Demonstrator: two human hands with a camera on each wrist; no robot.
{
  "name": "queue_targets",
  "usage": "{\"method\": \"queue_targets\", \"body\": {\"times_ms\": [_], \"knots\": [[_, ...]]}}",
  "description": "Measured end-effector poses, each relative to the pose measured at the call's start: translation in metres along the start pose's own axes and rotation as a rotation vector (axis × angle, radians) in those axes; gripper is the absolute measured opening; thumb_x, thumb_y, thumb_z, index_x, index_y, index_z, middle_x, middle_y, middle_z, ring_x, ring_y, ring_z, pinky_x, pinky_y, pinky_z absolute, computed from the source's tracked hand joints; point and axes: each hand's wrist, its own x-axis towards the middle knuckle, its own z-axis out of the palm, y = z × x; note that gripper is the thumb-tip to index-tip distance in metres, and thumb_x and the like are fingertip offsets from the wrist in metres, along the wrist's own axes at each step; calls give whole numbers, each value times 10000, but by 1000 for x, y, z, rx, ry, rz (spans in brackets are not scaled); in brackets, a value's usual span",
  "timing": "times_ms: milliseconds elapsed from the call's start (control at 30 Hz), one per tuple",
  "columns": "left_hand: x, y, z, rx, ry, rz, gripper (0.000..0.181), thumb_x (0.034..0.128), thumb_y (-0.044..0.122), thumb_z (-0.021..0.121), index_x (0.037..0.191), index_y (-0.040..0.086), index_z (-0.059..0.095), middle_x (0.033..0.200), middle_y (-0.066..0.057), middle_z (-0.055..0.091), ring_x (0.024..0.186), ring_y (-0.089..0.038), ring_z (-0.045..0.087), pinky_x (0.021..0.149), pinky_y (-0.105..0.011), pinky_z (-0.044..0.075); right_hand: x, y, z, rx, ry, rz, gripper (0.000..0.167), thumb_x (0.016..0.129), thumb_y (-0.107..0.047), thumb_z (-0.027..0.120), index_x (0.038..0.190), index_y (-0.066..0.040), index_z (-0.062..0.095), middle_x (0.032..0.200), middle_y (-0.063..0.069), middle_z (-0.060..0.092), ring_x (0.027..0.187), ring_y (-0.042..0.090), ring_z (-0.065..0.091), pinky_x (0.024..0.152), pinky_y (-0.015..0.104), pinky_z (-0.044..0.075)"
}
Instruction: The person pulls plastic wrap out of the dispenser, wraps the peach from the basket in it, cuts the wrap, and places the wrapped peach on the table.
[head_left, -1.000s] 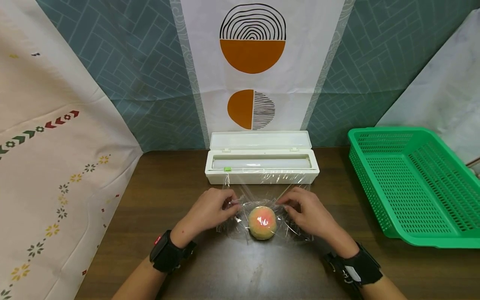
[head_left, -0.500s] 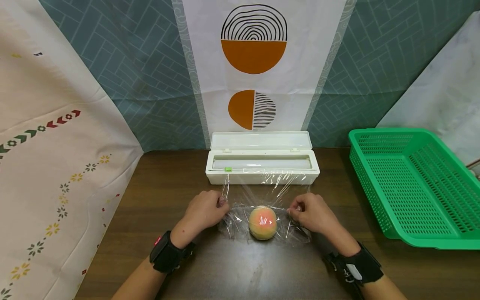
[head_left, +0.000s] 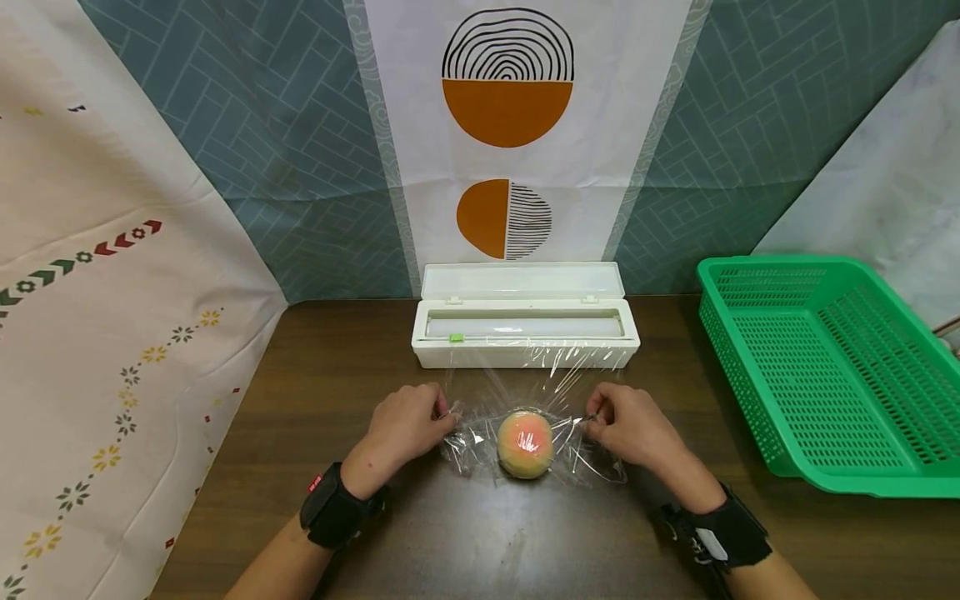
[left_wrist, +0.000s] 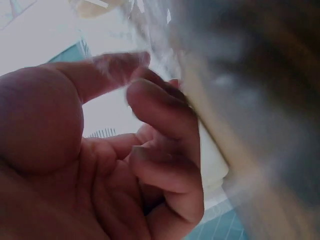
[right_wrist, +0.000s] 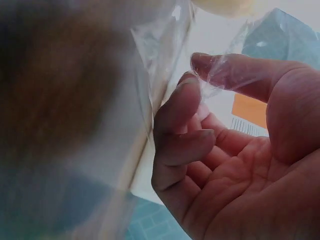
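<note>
A round peach, yellow with a pink top, sits on the table under clear plastic wrap. The wrap runs back from it to a white dispenser box whose lid is raised. My left hand pinches the wrap left of the peach between thumb and index finger. On the other side, my right hand pinches it the same way. Both wrist views show the film between thumb and fingertip, with the other fingers curled. The peach is cut off at the top edge of both wrist views.
A green plastic basket stands on the right of the brown wooden table. The box has a small green slider on its front edge. Patterned cloth hangs behind, and a cream cloth borders the left.
Both hands have moved outward, away from the peach, spreading the wrap wider to either side. The peach and the dispenser box have stayed in place.
</note>
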Motion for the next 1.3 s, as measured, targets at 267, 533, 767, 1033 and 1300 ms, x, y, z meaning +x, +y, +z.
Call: {"method": "queue_targets", "body": {"times_ms": [267, 533, 767, 1033, 1300], "knots": [[-8, 9, -10, 39, 272, 155, 154, 967, 217, 783, 993, 92, 698, 851, -23, 633, 723, -189, 572, 615, -368, 486, -5, -10, -11, -113, 146, -46, 74, 972, -131, 737, 1005, -64, 734, 909, 58, 664, 785, 207, 590, 679, 386, 487], [-18, 44, 2, 115, 301, 692, 445, 959, 406, 799, 1250, 88, 689, 1221, -35, 672, 1143, -222, 647, 977, -430, 541, -14, -35, -1, -147, 275, -518, 326, 923, -154, 827, 1207, -25, 732, 1185, 60, 698, 1051, 232, 695, 855, 447, 595], [-21, 49, 26, 211, 144, 727, 820, 866, 587, 837, 1454, 78, 578, 1411, -73, 616, 1269, -245, 619, 1046, -434, 522, -17, -42, 23, -173, 61, -506, 765, 740, -339, 994, 1367, -69, 649, 1320, 23, 645, 1184, 186, 656, 972, 428, 579], [-16, 43, 37, 149, 91, 687, 861, 831, 535, 891, 1475, 97, 526, 1391, -54, 620, 1266, -237, 608, 1041, -457, 507, -15, -39, 34, -149, 20, -470, 832, 708, -295, 1016, 1389, -66, 597, 1305, 49, 657, 1171, 214, 664, 975, 453, 574], [-5, 38, 37, 17, 37, 631, 831, 812, 525, 906, 1434, 108, 545, 1337, -51, 659, 1240, -239, 625, 1105, -572, 453, -9, -35, 30, -76, -23, -455, 747, 756, -279, 983, 1362, -47, 614, 1281, 54, 689, 1154, 218, 674, 974, 448, 573]]}}
